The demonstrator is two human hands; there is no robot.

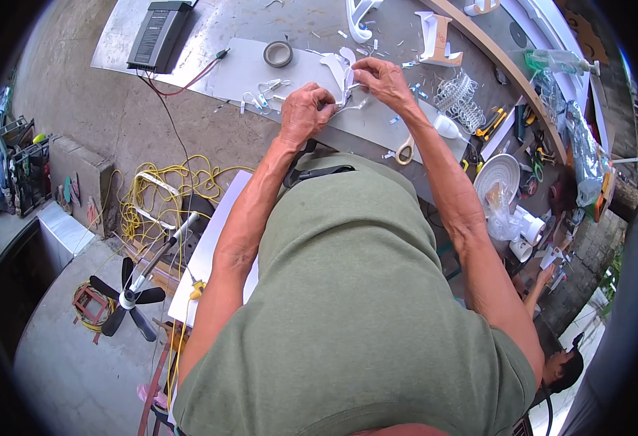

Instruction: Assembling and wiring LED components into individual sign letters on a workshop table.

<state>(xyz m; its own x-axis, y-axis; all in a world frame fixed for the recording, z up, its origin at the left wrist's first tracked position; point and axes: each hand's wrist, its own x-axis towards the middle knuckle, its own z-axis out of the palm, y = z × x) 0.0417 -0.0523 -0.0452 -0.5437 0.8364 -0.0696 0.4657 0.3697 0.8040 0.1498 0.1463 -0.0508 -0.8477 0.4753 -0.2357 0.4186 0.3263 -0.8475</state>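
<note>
Both of my hands work at a white, curved letter-like piece (331, 69) on the grey table. My left hand (306, 112) is closed at its near left side, fingertips together; what they hold is too small to make out. My right hand (383, 83) comes in from the right, thumb and fingers pinching a thin white wire by the piece. Small white LED modules (261, 99) on wires lie left of my left hand. A roll of dark tape (278, 54) rests beyond it.
A black power supply box (157, 36) with red and black leads sits far left. To the right are a white letter (439, 38), a heap of wired modules (460, 98), a white bottle (446, 126) and yellow-black cutters (492, 123). A fan (126, 298) and yellow cable (166, 192) are lower left; another person (562, 367) is lower right.
</note>
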